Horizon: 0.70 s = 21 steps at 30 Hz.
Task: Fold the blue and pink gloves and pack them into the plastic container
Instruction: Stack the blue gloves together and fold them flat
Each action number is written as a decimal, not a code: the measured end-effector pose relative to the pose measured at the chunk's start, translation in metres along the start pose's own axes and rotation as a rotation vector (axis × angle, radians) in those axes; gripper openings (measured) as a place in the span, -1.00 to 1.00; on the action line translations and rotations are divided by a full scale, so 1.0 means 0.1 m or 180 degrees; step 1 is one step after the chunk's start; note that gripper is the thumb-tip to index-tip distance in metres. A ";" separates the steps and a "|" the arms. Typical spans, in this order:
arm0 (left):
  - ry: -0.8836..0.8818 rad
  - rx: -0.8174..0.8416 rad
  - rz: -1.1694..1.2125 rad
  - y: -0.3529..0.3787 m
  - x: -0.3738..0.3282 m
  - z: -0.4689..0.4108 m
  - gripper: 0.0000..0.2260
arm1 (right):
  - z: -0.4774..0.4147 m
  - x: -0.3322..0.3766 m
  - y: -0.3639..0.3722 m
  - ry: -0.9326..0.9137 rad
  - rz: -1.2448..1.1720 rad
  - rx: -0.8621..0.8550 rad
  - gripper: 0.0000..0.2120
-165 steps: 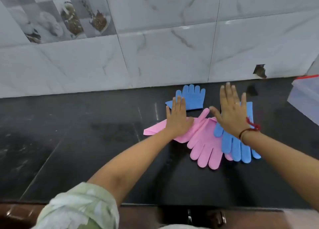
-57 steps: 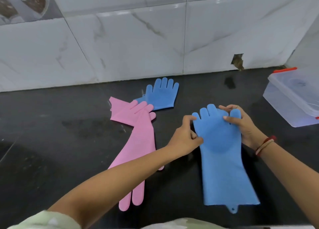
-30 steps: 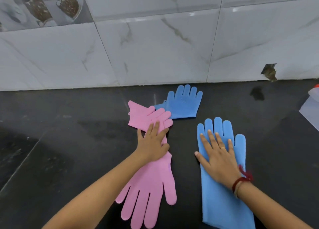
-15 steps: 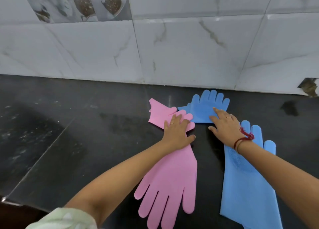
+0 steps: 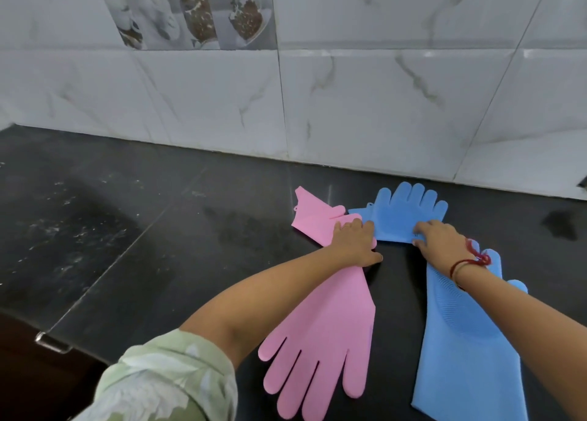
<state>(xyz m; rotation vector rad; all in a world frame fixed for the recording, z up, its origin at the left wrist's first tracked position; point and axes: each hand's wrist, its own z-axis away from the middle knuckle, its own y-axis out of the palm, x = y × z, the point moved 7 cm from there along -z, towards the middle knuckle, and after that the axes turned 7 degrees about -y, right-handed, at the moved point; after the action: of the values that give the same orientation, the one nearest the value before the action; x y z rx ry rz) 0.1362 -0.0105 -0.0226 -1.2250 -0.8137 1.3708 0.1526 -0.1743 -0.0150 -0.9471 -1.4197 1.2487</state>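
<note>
Two pink and two blue rubber gloves lie on the black counter [image 5: 158, 246]. One pink glove [image 5: 327, 341] is flat, its fingers pointing toward me. A second pink glove [image 5: 313, 217] lies crosswise behind it. My left hand [image 5: 354, 241] rests flat where the two pink gloves overlap, fingertips touching the back blue glove [image 5: 406, 211]. My right hand [image 5: 441, 236] pinches that glove's near edge with curled fingers. The other blue glove [image 5: 467, 341] lies flat under my right forearm. The plastic container is out of view.
A white marble-tile wall [image 5: 365, 103] closes off the back of the counter. The counter's front edge runs diagonally at the lower left, with a metal handle [image 5: 52, 344] below it. A dark stain [image 5: 559, 227] marks the counter at far right.
The view swung left and the container left the frame. My right hand moved off the flat blue glove to the back blue glove and curled onto its edge. My left hand stayed on the pink gloves.
</note>
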 end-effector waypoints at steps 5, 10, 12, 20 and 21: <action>-0.0080 0.0150 0.0104 -0.06 0.02 -0.03 -0.40 | -0.02 -0.06 -0.24 0.0182 -0.0634 -0.0762 -0.86; -0.0254 0.0013 0.0509 -0.11 -0.04 -0.02 -0.29 | 0.19 0.05 -0.75 -0.0038 -0.1607 -0.1783 -0.90; -0.0069 -0.0287 0.0882 -0.21 -0.16 0.06 -0.20 | 0.31 0.10 -1.02 -0.0182 -0.1850 -0.2180 -0.86; 0.1240 0.1027 0.3283 -0.37 -0.84 0.52 -0.30 | 0.92 -0.14 -1.26 -0.0165 -0.3504 -0.2336 -0.88; 0.1304 0.1579 0.3619 -0.32 -0.86 0.60 -0.31 | 1.02 -0.15 -1.23 -0.0180 -0.3831 -0.2294 -0.89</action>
<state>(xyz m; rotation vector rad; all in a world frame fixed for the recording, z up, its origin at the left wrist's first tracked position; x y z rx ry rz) 0.0780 -0.0778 0.0412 -1.5233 0.6242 1.9103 0.0622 -0.2319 0.1049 -0.2970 -2.0317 -0.1509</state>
